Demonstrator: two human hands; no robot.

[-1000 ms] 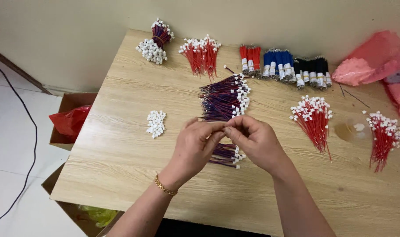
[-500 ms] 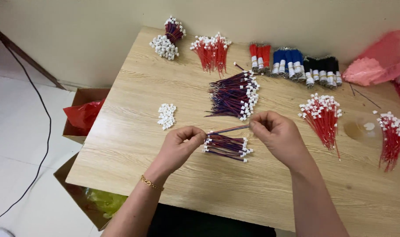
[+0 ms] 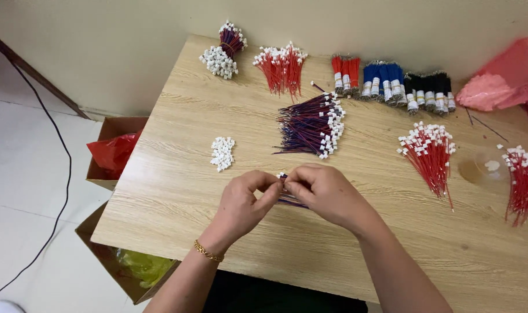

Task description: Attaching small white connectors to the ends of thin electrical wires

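Head view: left hand [image 3: 244, 200] and right hand [image 3: 322, 191] brought together, pinching a purple wire [image 3: 288, 200]; connector pile [image 3: 222, 153] at 10 o'clock.

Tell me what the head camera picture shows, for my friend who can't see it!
Two hands, the left hand and right hand, meet over a wooden table, pinching a small bundle of purple wires between their fingertips. Behind them lie a bigger purple wire pile, a little heap of white connectors, and red wire bundles.
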